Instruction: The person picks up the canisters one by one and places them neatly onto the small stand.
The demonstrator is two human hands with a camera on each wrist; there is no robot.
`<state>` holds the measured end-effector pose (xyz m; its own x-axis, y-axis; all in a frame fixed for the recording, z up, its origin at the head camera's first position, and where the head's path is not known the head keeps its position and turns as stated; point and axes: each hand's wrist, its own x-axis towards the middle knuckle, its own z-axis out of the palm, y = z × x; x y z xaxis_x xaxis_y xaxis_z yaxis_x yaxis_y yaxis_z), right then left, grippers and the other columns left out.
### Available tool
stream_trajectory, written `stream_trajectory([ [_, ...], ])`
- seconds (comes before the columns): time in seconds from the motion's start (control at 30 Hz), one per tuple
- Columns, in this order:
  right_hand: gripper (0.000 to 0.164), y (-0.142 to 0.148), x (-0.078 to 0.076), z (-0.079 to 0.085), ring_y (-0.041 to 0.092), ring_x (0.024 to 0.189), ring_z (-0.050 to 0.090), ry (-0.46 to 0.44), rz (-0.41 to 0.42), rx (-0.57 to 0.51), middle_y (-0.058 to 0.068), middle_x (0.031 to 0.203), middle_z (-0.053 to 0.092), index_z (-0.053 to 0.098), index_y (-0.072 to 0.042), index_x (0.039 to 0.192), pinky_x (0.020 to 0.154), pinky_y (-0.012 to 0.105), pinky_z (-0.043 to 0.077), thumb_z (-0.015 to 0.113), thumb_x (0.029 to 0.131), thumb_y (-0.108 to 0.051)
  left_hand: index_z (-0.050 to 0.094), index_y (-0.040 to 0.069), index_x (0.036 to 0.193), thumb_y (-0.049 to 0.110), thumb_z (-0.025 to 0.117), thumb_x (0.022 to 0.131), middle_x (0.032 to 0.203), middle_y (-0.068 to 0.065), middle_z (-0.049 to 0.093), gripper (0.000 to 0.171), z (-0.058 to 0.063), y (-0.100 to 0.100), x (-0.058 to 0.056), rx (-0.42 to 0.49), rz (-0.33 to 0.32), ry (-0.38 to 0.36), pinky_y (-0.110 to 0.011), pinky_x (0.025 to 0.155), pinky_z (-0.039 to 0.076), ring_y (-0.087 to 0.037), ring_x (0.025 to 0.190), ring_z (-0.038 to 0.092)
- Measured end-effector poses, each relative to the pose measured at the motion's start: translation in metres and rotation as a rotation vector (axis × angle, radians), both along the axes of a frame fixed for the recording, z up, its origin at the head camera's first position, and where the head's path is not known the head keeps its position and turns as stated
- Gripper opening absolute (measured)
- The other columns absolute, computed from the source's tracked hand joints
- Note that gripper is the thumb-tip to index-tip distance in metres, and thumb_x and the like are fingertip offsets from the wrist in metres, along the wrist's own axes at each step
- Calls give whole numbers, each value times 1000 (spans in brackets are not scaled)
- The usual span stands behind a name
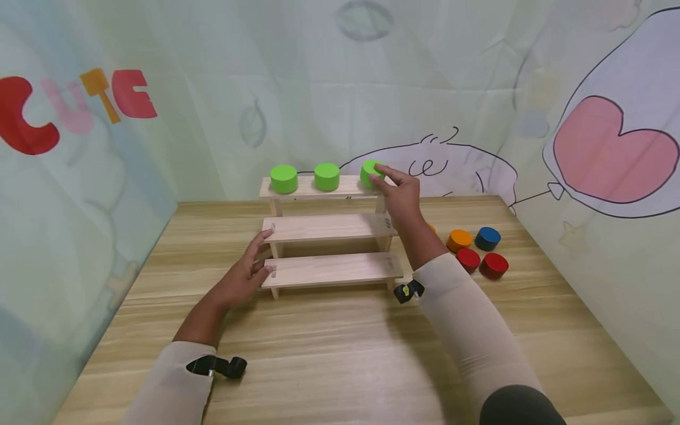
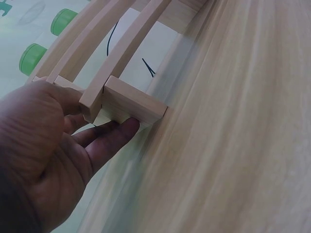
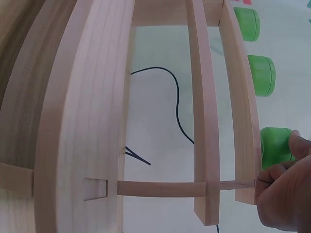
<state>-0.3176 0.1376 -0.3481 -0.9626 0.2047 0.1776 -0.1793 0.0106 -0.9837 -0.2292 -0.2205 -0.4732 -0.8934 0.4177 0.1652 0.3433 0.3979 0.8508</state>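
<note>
A three-tier wooden stand (image 1: 329,227) stands on the table, its shelves rising toward the back. On the top shelf sit a left green round block (image 1: 284,179) and a middle green round block (image 1: 326,177). My right hand (image 1: 402,195) pinches a third green block (image 1: 369,173) at that shelf's right end, between thumb and fingers. In the right wrist view this block (image 3: 276,147) is against the shelf, partly covered by the fingers. My left hand (image 1: 244,274) holds the stand's left side at the lower two shelves; in the left wrist view fingers (image 2: 114,143) touch its side support.
Right of the stand lie an orange block (image 1: 459,239), a blue block (image 1: 487,238) and two red ones, the nearer red block (image 1: 494,266) in front. Another orange piece (image 1: 432,228) is mostly hidden behind the right wrist. A printed curtain (image 1: 212,118) hangs behind the wooden table (image 1: 329,354).
</note>
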Motion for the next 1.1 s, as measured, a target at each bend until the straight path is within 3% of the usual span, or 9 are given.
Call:
stream_trajectory([
  [0.27,37,1,-1,-1,24,156,53,-17,8,31,10,157,65,76,-6,135,125,34,48,82,98,-8,5,27,176,3,51,114,181,-30,12,81,0,0,-1,-5,-6,8,-70,115,47,-59,159,34],
  [0.63,44,7,-1,-3,24,161,46,-13,29,82,9,162,60,75,-5,137,134,36,36,85,94,-3,5,25,176,2,52,114,180,-32,12,81,0,0,-1,4,-5,-3,-71,115,47,-61,158,34],
  [0.8,51,13,2,-3,21,162,44,-14,19,122,6,163,60,74,-10,141,137,37,29,87,92,-5,5,28,176,4,52,114,179,-34,14,81,1,1,1,-5,4,-13,-71,114,48,-62,157,35],
  [1.1,54,32,13,3,19,166,38,4,18,195,0,167,56,70,-15,147,137,40,30,85,96,-8,5,29,176,5,53,114,179,-33,16,81,2,0,2,-24,14,-2,-71,114,49,-61,157,37],
])
